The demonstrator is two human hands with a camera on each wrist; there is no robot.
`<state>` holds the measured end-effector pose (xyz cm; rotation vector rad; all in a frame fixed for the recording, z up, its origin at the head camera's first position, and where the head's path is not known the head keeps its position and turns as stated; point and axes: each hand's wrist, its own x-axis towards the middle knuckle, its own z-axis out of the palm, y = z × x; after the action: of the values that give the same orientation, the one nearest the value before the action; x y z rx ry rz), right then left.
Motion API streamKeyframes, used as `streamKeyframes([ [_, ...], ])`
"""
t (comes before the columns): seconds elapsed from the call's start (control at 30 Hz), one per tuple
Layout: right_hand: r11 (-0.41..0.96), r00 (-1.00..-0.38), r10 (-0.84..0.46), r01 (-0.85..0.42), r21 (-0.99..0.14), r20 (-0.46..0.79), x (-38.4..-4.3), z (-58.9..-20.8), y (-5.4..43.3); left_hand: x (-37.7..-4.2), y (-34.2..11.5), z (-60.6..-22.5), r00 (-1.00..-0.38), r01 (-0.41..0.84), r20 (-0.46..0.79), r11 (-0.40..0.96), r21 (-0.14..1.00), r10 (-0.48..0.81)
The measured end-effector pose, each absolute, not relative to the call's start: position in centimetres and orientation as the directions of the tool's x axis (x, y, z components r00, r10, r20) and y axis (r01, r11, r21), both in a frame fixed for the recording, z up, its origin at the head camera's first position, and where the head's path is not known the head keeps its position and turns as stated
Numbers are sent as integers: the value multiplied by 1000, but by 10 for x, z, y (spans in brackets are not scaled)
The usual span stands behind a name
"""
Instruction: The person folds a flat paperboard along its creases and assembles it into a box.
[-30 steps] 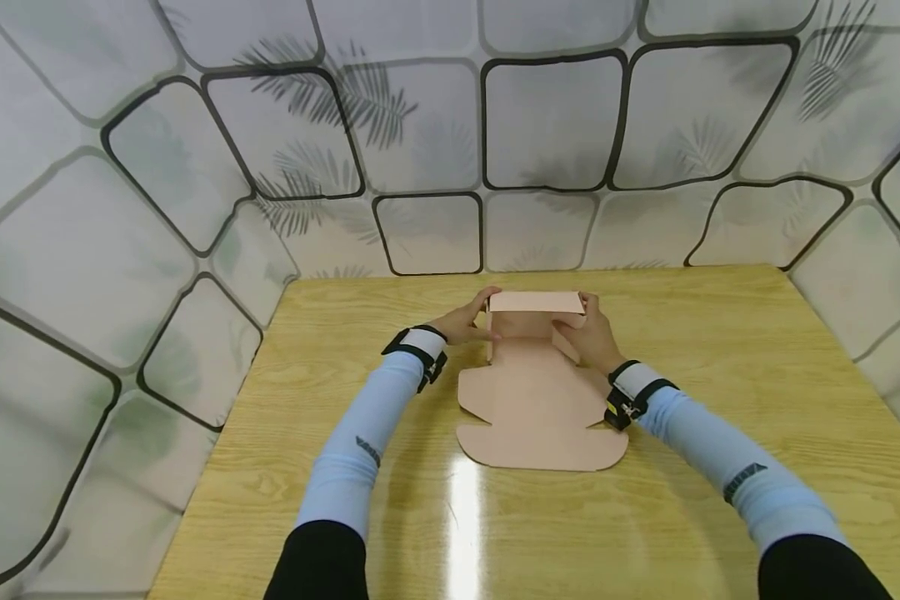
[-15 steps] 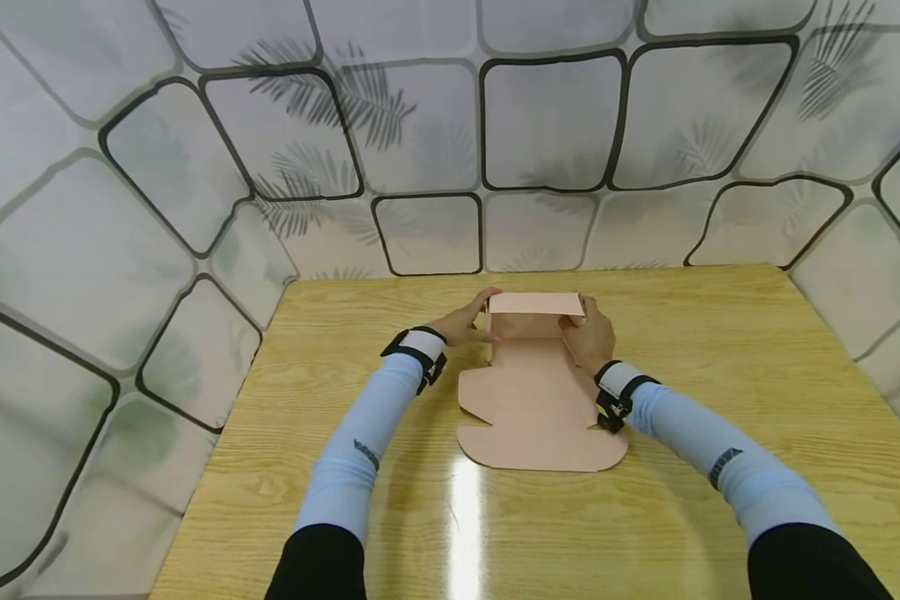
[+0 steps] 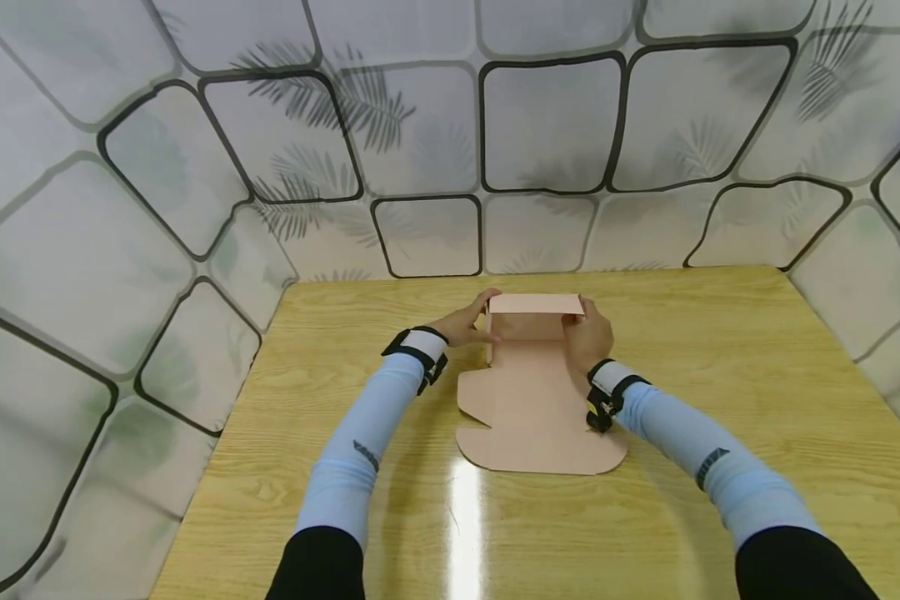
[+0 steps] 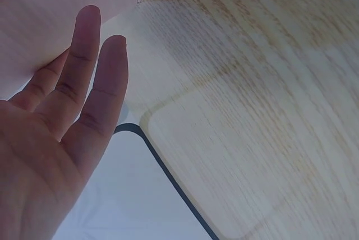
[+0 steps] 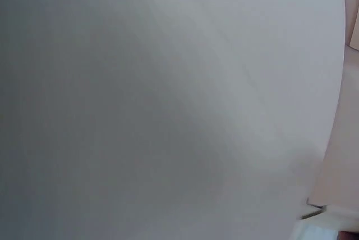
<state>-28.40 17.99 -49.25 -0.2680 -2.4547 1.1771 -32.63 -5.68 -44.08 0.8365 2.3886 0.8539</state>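
A partly folded pinkish cardboard box (image 3: 528, 400) lies on the wooden table, its far end raised into a wall with a narrow top flap (image 3: 536, 304). Its near panel with rounded corners lies flat toward me. My left hand (image 3: 465, 323) holds the raised end's left side, thumb at the inner edge and a finger at the top corner. In the left wrist view, two fingers (image 4: 104, 77) extend beside the cardboard (image 4: 50, 15). My right hand (image 3: 588, 335) grips the right end below the flap, covering that side. Blurred pale cardboard (image 5: 224, 83) fills most of the right wrist view, where no hand shows.
The wooden table (image 3: 360, 533) stretches around the box on all sides. Patterned grey-white sheeting (image 3: 540, 125) stands behind its far edge and along both sides. A bright light reflection crosses the table in front of the box.
My right hand and forearm have shifted left and turned, and the wrist now sits over the box's right side flap. The top flap has tilted slightly; my left hand stays in place.
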Motion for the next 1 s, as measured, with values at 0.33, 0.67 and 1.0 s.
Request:
streamKeyframes([
  [0.33, 619, -893, 355, 3, -785, 276, -290, -495, 182, -325, -55, -440, -705, 390, -210, 617, 684, 678],
  [0.67, 647, -866, 445, 137, -750, 226, -295, -496, 176, -329, -54, -439, -705, 389, -211, 618, 683, 677],
  [1.0, 660, -957, 153, -86, -747, 245, -297, -491, 196, -331, -54, -446, -735, 362, -162, 583, 728, 659],
])
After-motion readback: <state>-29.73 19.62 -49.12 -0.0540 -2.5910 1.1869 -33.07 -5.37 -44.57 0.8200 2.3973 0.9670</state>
